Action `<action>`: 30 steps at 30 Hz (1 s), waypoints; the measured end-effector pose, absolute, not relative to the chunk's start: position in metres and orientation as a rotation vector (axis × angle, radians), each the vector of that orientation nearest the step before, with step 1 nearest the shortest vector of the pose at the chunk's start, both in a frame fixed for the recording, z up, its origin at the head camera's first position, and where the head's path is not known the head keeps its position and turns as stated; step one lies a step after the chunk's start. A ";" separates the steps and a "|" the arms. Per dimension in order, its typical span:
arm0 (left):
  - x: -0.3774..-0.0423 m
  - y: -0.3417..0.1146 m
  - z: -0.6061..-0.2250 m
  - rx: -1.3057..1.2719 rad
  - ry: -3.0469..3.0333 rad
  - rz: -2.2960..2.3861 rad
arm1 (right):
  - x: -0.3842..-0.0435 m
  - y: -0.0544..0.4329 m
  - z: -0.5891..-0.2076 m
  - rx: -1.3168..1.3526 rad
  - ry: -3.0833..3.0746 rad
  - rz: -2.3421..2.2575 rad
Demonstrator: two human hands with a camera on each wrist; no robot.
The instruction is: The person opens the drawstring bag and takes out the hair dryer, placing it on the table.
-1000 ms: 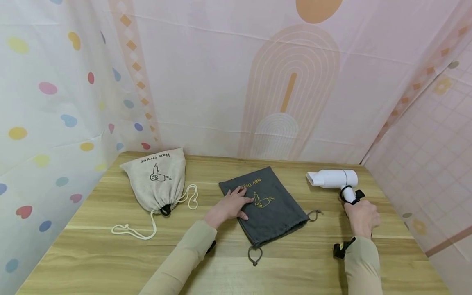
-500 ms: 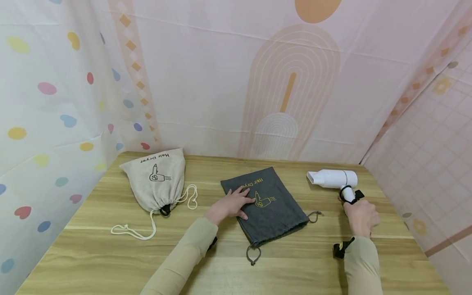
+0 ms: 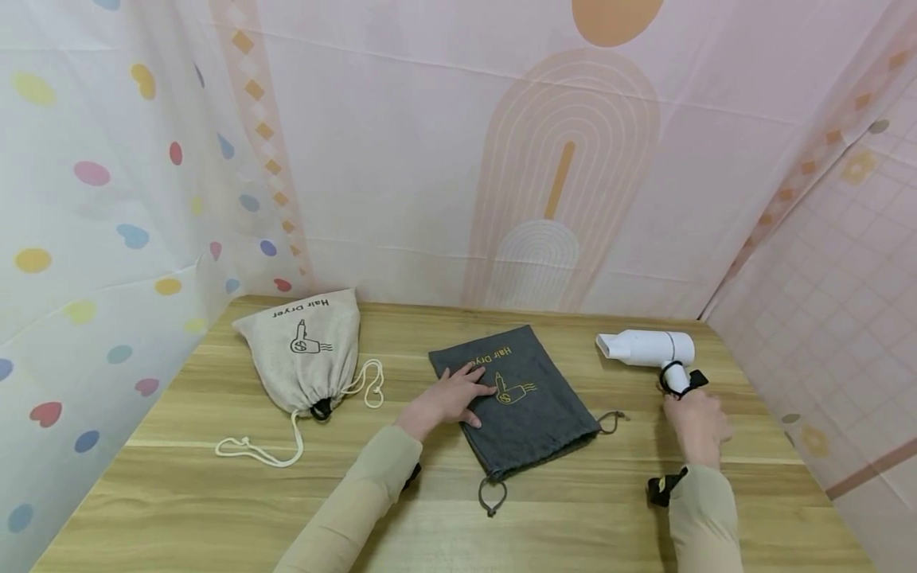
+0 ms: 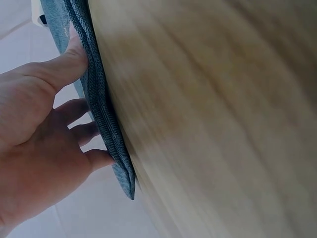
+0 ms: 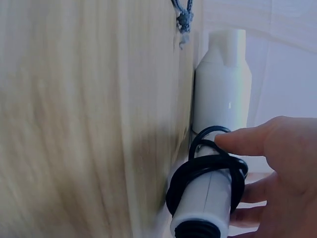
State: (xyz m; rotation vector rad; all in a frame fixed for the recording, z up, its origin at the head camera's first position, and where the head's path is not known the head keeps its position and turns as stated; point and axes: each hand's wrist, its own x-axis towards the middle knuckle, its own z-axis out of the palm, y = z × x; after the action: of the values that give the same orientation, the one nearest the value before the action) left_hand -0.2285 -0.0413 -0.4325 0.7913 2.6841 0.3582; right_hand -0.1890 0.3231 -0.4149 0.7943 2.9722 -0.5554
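Gripping the white hair dryer [image 3: 648,348] by its handle [image 5: 203,193], the right hand [image 3: 693,426] shifts slightly, yet the dryer stays on the bench [image 3: 573,525], apparently still unlifted, while the left hand [image 3: 446,398] rests, fingers spread, on the grey bag [image 3: 533,422].

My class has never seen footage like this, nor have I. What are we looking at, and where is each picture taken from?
There is no machine here: a person is at work, bare-handed. The wide picture comes from a camera worn on the head, looking forward and down at a wooden table. The two close ones come from cameras worn on each wrist. On the table are a pale drawstring bag and a dark grey bag, each showing a hair-dryer drawing, and a white hair dryer with black cord wound round its handle. The left hand rests on the dark grey bag; the right hand holds the dryer's handle.
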 end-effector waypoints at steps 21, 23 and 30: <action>-0.229 -0.075 -0.439 0.824 3.018 0.763 | -0.199 0.251 -0.420 0.202 3.501 -0.734; -0.229 -0.080 -0.438 0.758 3.058 0.782 | -0.202 0.243 -0.423 0.010 3.492 -0.729; -0.231 -0.109 -0.434 0.531 3.355 0.794 | -0.206 0.215 -0.433 -0.705 3.335 -0.569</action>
State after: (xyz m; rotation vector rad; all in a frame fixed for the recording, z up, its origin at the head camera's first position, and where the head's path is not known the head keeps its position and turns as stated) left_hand -0.2307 -0.1087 -0.4342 0.5315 3.3552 0.7937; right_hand -0.2058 0.2151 -0.4335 -0.7046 3.3351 -0.5686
